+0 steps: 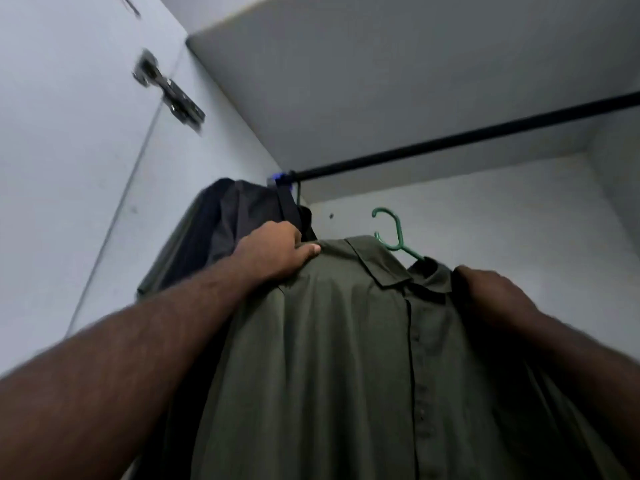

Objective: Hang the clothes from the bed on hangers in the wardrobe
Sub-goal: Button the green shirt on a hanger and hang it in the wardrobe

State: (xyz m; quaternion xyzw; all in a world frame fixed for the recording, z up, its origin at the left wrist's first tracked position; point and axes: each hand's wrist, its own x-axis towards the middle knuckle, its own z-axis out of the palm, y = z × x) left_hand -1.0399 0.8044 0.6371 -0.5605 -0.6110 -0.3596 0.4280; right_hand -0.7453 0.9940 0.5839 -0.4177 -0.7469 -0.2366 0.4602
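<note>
A green shirt (pixel 346 341) on a hanger (pixel 393 233) is held up inside the wardrobe (pixel 502 216), below the rod (pixel 467 136).
One shoulder of the shirt is pinched by the left hand (pixel 273 254), thumb on the front and fingers curled behind the cloth. The other shoulder is met by the right hand (pixel 491 289); its fingers are hidden by fabric, so their grip cannot be told. The hanger's hook is seen apart from the rod. A dark garment (pixel 214 237) is hung at the rod's left end, just behind the left hand.

Olive shirt (pixel 346 341) – green hanger (pixel 394 233), black rail (pixel 450 138), dark garment (pixel 221 230), white wardrobe walls (pixel 450 64).
</note>
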